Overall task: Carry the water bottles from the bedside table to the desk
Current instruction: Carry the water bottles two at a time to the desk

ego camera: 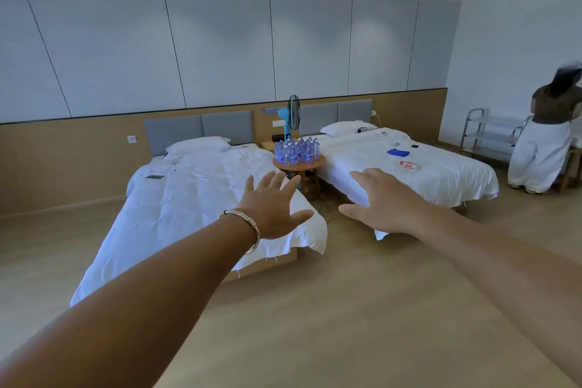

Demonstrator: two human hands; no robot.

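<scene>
Several clear water bottles (296,150) with blue labels stand packed together on a small round wooden bedside table (310,165) between two beds, far across the room. My left hand (273,204), with a bracelet on its wrist, stretches forward with fingers spread and holds nothing. My right hand (382,201) reaches forward beside it, fingers straight and empty. Both hands are well short of the bottles. No desk is plainly in view.
Two white beds, the left bed (189,208) and the right bed (409,167), flank the table. A blue standing fan (291,118) rises behind the bottles. A single bottle with a red label (409,165) lies on the right bed. A person (548,135) stands by a metal rack (485,132) at right.
</scene>
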